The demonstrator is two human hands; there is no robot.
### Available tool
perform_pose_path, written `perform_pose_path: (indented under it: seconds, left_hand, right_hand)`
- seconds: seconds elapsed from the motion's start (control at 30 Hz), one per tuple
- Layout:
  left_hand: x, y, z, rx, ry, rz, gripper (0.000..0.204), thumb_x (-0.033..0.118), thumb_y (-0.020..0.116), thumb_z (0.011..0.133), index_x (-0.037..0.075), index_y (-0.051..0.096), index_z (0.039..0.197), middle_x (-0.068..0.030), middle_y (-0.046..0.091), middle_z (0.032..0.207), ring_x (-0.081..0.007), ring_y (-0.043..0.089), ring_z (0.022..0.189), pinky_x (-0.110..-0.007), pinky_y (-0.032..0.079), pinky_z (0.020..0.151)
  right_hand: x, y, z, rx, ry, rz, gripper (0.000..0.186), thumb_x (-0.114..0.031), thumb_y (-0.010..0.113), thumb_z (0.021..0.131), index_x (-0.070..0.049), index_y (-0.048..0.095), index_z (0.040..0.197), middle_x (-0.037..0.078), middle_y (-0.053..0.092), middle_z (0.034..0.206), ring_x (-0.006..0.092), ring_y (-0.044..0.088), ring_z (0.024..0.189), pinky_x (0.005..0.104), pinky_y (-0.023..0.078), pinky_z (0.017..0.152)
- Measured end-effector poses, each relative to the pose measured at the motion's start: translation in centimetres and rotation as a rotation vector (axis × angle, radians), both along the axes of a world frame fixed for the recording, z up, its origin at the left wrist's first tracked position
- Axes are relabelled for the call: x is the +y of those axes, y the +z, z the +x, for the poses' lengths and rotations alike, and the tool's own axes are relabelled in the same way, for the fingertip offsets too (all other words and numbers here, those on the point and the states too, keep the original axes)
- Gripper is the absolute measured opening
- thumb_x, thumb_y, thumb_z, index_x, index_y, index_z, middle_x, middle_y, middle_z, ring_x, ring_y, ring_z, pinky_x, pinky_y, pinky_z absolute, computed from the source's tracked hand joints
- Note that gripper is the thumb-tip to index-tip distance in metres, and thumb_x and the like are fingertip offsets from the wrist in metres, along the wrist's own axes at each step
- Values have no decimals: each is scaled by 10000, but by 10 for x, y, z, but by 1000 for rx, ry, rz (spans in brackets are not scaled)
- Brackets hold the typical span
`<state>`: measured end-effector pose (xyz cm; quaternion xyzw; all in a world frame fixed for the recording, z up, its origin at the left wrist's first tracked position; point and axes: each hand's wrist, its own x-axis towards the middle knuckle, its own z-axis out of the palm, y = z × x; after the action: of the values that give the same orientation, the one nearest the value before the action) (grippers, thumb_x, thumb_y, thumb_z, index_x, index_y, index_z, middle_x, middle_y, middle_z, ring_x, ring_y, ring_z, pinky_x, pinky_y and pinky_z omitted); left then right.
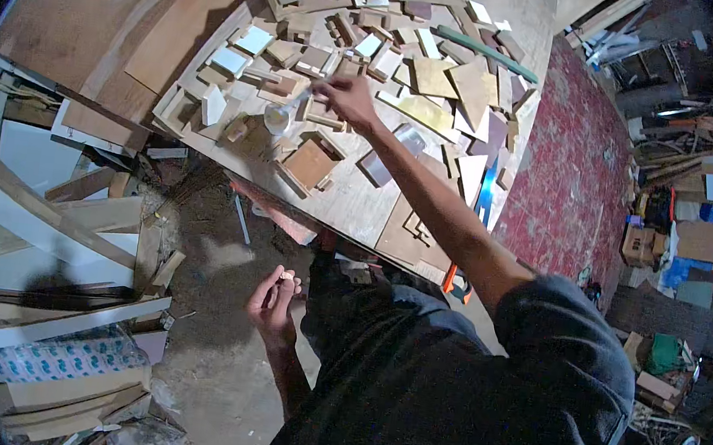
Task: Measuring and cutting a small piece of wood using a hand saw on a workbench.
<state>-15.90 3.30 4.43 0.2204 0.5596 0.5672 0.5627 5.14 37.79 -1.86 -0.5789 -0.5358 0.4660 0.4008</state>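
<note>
My right hand (346, 101) reaches over the table with its fingertips pinched together. A thin pale thing, blurred, seems to run down from them toward a small clear cup (277, 119) with whitish contents. Just below the cup, a small open wooden box (310, 164) with a brown base sits near the table's edge. Low in front of my body, away from the table, my left hand (277, 306) is closed, palm up. A small pale wooden piece (287, 275) shows between its fingertips.
Many wooden offcuts and small blocks cover the wooden table (337, 198). A green strip (485, 54) lies at the far right, and a blue-and-orange handsaw (486, 198) at the right edge. Boards (66, 225) are heaped on the left; clutter (680, 242) lines the right.
</note>
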Motion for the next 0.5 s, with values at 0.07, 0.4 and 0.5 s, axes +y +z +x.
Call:
perform_pose_path:
  seconds: [0.07,0.4,0.5]
  left_hand:
    - [6,-6,5,-173,101,-32,295,27,687,917,-33,661,1205,-159,692,1081,-206,666,912,-305,540,784]
    - [60,76,69,-423,-142,332,259,16,747,854,22,695,1108,-167,716,1013,-220,705,852,-305,579,751]
    - [58,102,90,-403,-207,315,263,39,761,849,26,691,1102,-168,724,987,-219,716,815,-287,584,690]
  right_hand:
    - [-51,44,17,281,27,-43,173,-142,680,903,6,771,895,38,688,686,80,557,506,228,419,467]
    - [-238,196,100,626,-137,42,159,-28,722,861,36,727,1006,100,684,804,115,572,541,243,446,449]
    - [-267,215,117,686,-143,104,171,7,714,852,50,719,1017,109,686,807,120,576,535,244,453,441]
